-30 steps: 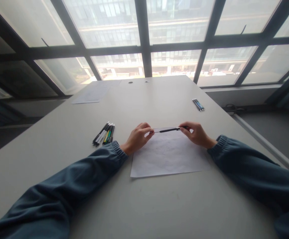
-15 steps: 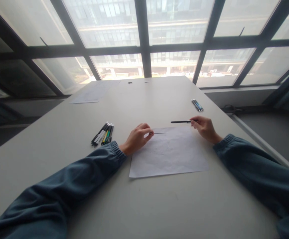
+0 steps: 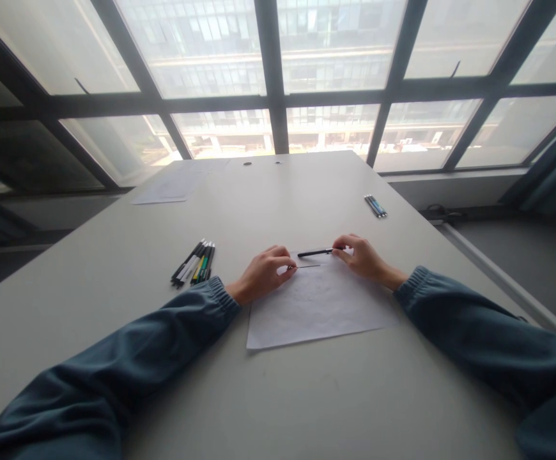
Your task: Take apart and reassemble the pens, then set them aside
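left hand (image 3: 264,271) pinches thin dark rod (image 3: 310,266), jutting right | right hand (image 3: 363,259) grips black pen (image 3: 312,253), free end toward left hand | paper (image 3: 323,310) below both | I'd pinch lightly, keep rod parallel to pen

- roomy lane up the middle of the table (image 3: 282,207)
- pen pile (image 3: 193,263) kinda blocks left of the left hand (image 3: 264,271)
- small bundle (image 3: 376,206) sits out past the right hand (image 3: 360,257)

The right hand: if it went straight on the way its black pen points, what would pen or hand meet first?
Most likely the left hand: the black pen in the right hand points toward it. Depth is unclear, though, so the pen might pass above or beyond it.
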The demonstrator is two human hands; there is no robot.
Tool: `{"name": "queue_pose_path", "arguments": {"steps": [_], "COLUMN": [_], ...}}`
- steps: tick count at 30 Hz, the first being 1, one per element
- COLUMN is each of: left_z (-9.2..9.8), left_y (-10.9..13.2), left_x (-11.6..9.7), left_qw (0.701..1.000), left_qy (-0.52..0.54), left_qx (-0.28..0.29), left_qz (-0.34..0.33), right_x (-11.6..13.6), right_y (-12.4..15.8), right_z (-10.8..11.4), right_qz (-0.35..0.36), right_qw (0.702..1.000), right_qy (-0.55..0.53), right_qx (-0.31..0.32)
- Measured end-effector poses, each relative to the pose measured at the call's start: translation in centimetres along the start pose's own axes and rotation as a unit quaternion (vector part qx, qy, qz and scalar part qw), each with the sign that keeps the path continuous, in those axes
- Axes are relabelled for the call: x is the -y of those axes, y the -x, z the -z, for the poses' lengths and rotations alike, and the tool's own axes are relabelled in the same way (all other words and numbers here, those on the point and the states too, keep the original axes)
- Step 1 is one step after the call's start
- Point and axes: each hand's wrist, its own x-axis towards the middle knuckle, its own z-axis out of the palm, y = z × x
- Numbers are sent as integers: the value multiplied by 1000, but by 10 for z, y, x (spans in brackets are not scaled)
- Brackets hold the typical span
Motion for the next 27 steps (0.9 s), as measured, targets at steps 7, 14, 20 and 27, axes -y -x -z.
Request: {"name": "queue_pose_path", "arguments": {"steps": [7, 14, 20, 27], "left_z": [0, -2, -4, -5], "left_y": [1, -6, -11, -6], "left_x": [3, -3, -9, -3], "left_qw": [1000, 1000, 999, 1000], "left_qy": [6, -14, -10, -10], "left_qx": [18, -15, -35, -4], "left_qz": [-6, 3, -3, 12], "right_x": [-4, 24, 33, 18], "right_y": [-1, 1, 4, 15], "right_z": [1, 4, -1, 12], "right_qz": [48, 122, 175, 139], "right_qw": [997, 991, 977, 984], "right_qy": [68, 57, 94, 106], "right_qx": [12, 22, 76, 40]}}
